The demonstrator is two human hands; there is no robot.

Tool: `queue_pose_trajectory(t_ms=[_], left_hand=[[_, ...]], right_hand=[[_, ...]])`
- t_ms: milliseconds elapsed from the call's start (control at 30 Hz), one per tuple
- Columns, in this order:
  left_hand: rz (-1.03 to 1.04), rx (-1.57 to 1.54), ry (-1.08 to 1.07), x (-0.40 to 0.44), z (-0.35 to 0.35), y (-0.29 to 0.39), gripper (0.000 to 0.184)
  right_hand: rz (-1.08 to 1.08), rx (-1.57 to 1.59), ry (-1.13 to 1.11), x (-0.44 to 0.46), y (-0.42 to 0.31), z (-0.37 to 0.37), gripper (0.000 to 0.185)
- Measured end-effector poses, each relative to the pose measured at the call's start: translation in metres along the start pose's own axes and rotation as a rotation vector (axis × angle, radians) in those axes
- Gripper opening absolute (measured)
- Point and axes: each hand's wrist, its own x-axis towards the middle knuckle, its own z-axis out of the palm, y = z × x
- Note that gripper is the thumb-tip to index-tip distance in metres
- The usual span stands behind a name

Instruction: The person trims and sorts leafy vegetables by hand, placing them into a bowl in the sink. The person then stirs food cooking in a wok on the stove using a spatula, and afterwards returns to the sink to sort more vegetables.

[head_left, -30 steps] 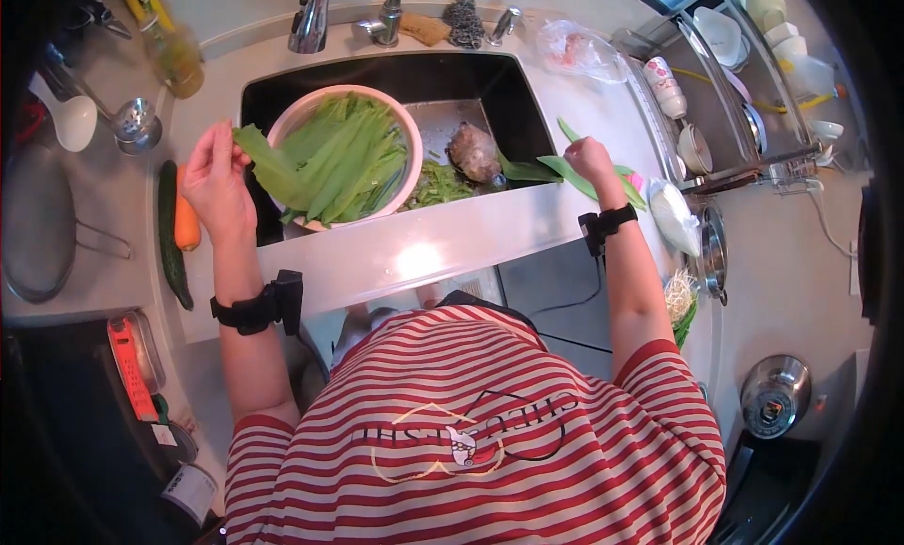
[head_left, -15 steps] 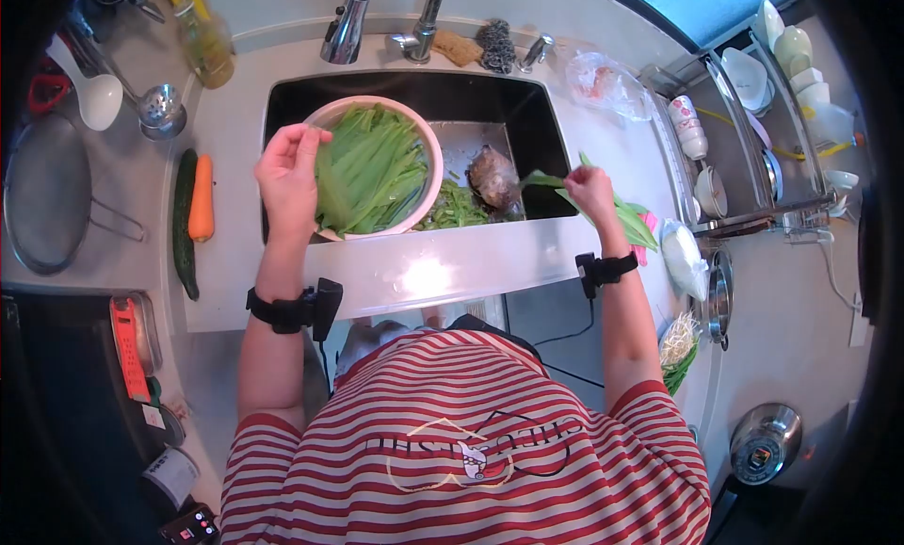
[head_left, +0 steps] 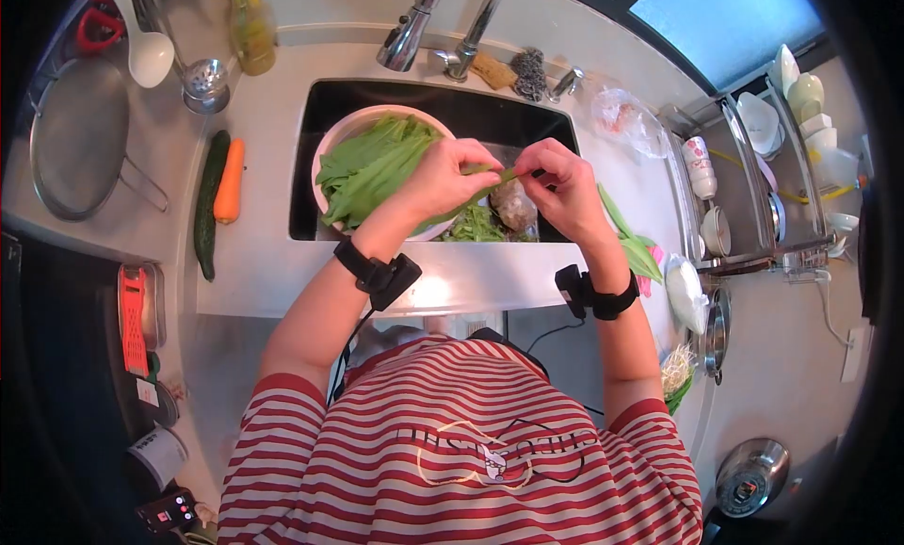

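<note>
My left hand [head_left: 450,178] and my right hand [head_left: 565,192] are close together above the sink [head_left: 330,97], fingers pinched. Between their fingertips runs a thin green leaf stalk [head_left: 509,176], held from both sides. Under and left of my left hand, a pale pink basin [head_left: 323,149] is heaped with long green leaves [head_left: 375,173]. Below my hands in the sink are torn green scraps [head_left: 474,225] and a brown, rough, roundish lump [head_left: 514,208], partly hidden by my right hand. Loose long leaves [head_left: 642,260] lie on the counter right of the sink.
Left of the sink are a cucumber [head_left: 209,211], a carrot [head_left: 229,182] and a mesh strainer [head_left: 80,140]. A faucet [head_left: 414,27] rises behind the sink. To the right are a plastic bag [head_left: 626,121], a dish rack [head_left: 744,178] and a white packet [head_left: 686,293].
My left hand has moved right from above the basin, and my right hand has come left from the counter's leaves. They now meet at one leaf stalk. The view has shifted slightly.
</note>
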Motion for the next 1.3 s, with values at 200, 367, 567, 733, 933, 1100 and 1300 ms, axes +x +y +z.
queue_pose_trajectory(t_ms=[200, 367, 567, 733, 933, 1100, 1300], left_hand=[[-0.038, -0.079, 0.071, -0.016, -0.003, 0.000, 0.015], [0.300, 0.114, 0.351, -0.018, -0.007, 0.007, 0.016], [0.129, -0.002, 0.236, -0.021, -0.014, 0.004, 0.011], [0.008, -0.392, 0.355, -0.017, -0.009, 0.018, 0.002], [-0.221, -0.853, 0.500, -0.017, -0.003, 0.013, 0.006], [-0.257, -0.944, 0.678, -0.010, -0.010, 0.008, 0.009], [-0.099, -0.806, 0.965, -0.007, -0.094, 0.010, 0.013]], right_hand=[[0.032, 0.220, 0.084, 0.002, 0.001, 0.023, 0.011], [0.049, 0.335, 0.137, 0.006, 0.008, 0.036, 0.010], [0.085, 0.536, 0.141, 0.006, 0.006, 0.042, 0.012], [0.237, 0.878, 0.224, 0.014, -0.009, 0.059, 0.011], [0.135, 0.694, 0.292, 0.029, -0.007, 0.070, 0.008], [0.028, 0.350, 0.244, 0.026, 0.001, 0.076, 0.007], [0.232, -0.370, -0.126, -0.023, 0.081, 0.067, 0.004]])
